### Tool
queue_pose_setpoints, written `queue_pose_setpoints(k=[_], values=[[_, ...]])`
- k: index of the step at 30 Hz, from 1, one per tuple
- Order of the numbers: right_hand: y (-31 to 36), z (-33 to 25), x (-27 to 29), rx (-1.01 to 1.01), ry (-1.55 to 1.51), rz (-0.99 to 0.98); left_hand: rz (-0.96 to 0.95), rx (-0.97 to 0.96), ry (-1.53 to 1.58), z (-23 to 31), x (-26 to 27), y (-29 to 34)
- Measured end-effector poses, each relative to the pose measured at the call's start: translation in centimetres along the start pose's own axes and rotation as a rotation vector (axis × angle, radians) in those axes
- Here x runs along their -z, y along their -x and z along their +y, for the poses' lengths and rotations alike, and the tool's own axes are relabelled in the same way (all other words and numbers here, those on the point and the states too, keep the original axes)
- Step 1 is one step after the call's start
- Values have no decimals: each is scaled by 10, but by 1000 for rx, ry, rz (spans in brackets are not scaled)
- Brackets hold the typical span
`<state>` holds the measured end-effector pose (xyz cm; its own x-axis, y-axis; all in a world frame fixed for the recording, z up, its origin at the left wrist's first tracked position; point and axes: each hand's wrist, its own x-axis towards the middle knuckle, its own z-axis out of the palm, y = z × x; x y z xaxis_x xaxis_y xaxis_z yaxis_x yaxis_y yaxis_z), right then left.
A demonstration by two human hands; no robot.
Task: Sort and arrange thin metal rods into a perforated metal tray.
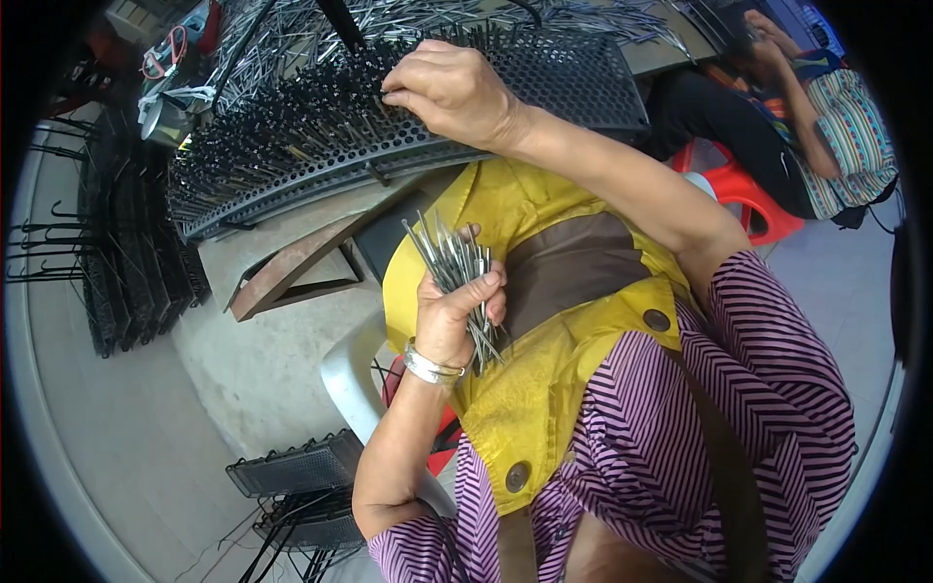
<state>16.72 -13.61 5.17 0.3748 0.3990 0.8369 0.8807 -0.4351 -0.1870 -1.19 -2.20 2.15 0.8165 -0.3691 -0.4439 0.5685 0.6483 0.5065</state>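
My left hand (447, 321) is closed round a bundle of thin metal rods (442, 255), held in front of the yellow apron (544, 379). The rods stick out above the fist and below it. Over a black perforated rack (573, 83), my right hand (452, 92) is closed in a pinch. Whatever is between those fingertips, if anything, is hidden. Dark-tipped rods (292, 131) stand packed in the holes across the rack's left and middle. Toward its right end the holes show bare.
Loose metal rods (583, 17) lie heaped behind the rack. Red-handled scissors (165, 51) and a metal cup (167, 121) are at far left. Black racks with hooks (102, 233) line the left side; others (296, 466) stand lower left. A co-worker (826, 126) sits at right on a red stool (743, 199).
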Motion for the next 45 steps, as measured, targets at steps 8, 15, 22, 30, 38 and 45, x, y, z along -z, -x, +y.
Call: queue_pose_setpoints(k=[8, 15, 22, 30, 38, 45], values=[[-10, 5, -9, 66, 32, -38, 16, 4, -23, 0, -2, 1], [-2, -25, 12, 27, 18, -118, -36, 7, -47, 1, 3, 0], [39, -70, 43, -1105, -1085, -554, -168, -33, -64, 0, -2, 3], [28, -80, 51, -1118, -967, -511, -182, 36, -130, 1, -2, 3], [37, -68, 51, -975, -963, -294, -160, 31, -166, 1, -1, 1], [9, -32, 57, -869, -744, -85, -95, 30, -143, 1, -1, 2]])
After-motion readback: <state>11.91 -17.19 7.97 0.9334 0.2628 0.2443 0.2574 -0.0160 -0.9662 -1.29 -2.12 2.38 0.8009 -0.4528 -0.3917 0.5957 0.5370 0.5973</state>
